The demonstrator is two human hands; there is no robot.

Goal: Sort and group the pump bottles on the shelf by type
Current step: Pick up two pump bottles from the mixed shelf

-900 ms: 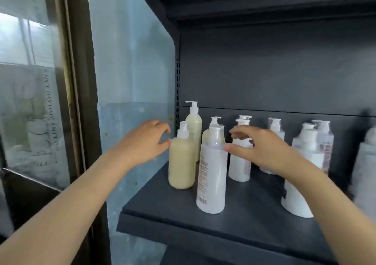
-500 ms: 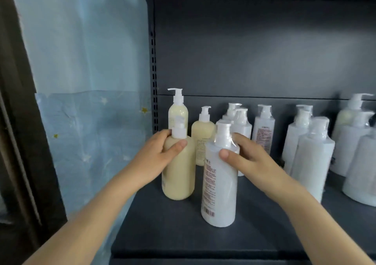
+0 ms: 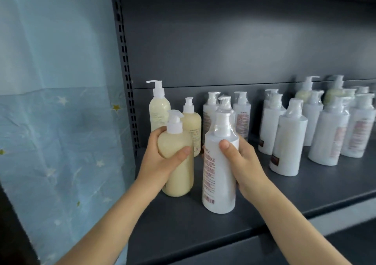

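Here the left hand (image 3: 156, 161) wraps around the shoulder of a cream-coloured pump bottle (image 3: 181, 179), with the thumb across the front and the other fingers curled round the far side, mostly out of sight. The right hand (image 3: 247, 163) grips a white pump bottle (image 3: 217, 183) the same way. Its thumb presses the front just below the neck, above a printed label with a barcode near the base. Both bottles stand upright side by side, close but apart, with their bases down at the dark grey shelf (image 3: 203, 228); whether either is lifted clear of it cannot be told.

Just beyond the left fingers stand a tall cream bottle (image 3: 159, 110) and a shorter cream bottle (image 3: 193, 126), near the back panel. Just behind the right fingers are white bottles with reddish labels (image 3: 243, 116), their pumps wrapped in clear film. Further out past the right hand's knuckles, a cluster of white bottles (image 3: 289, 140) fills the shelf, and two cream bottles (image 3: 305, 94) show at the back of it among the white ones. On the outer side of the left hand hangs a pale blue sheet with stars (image 3: 61, 132), beside the shelf's perforated upright (image 3: 124, 61).
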